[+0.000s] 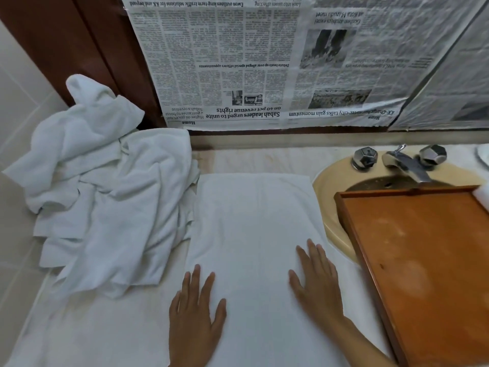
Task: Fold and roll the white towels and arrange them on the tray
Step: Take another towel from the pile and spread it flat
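left grip point(197, 313): released, palm down, fingers straight and slightly spread, laid flat on the near left part of the flat towel point(251, 221). nothing is grasped.

right grip point(317, 284): released as well, palm down, fingers straight, laid flat on the near right part of the same towel, close to its right edge. the forearm is seen entering from the lower right.

flat towel: white, spread smooth on the desk point(251, 157) between the two other main items, its long side running away from the person. its far edge is seen lying straight, short of the back wall. the near end is cut off by the frame.

pile of towels point(105, 194): white, crumpled, heaped on the left of the desk, touching and partly overlapping the left edge of the flat towel, and leaning against the corner at the back.

tray point(423, 260): brown wood, low rim, set on the right, just beside the flat towel and resting partly over the sink point(333, 186). a white object point(484, 194) is seen at its far right corner, mostly out of frame; it cannot be identified.

behind the tray, a metal tap point(407, 165) is noted between two faceted knobs point(365, 157).

newspaper sheets point(238, 62) are seen hung upside down on the wall above the desk.
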Demonstrator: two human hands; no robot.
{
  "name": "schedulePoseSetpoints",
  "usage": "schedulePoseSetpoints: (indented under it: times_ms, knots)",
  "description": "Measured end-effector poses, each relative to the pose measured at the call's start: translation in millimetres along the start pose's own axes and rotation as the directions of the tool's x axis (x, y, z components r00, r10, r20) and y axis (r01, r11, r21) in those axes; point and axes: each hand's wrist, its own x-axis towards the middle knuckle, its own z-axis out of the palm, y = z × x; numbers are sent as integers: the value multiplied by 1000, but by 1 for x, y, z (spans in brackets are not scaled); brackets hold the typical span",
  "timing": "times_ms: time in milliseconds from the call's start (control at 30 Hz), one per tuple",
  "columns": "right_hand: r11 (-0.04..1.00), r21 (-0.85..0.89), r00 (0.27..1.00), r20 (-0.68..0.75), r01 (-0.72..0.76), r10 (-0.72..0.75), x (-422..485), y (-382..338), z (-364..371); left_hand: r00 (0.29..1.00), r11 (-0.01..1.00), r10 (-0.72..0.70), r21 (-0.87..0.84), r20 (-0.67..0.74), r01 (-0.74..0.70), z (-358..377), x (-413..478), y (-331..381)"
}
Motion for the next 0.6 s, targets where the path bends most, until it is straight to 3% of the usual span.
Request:
schedulePoseSetpoints:
  times_ms: [267, 400, 600]
  knots:
    - [976, 215, 995, -96, 14, 7, 59, 10, -43, 981, 985, -110, -150, -162, 85, 0, 16, 33]
    - [991, 112, 993, -96, 79, -68, 111, 19, -72, 984, 932, -179, -325, -21, 162, -3, 32, 81]
    - [997, -37, 998, -9, 62, -62, 189, 23, -94, 978, 857, 70, -513, 198, 43, 0, 42, 181]
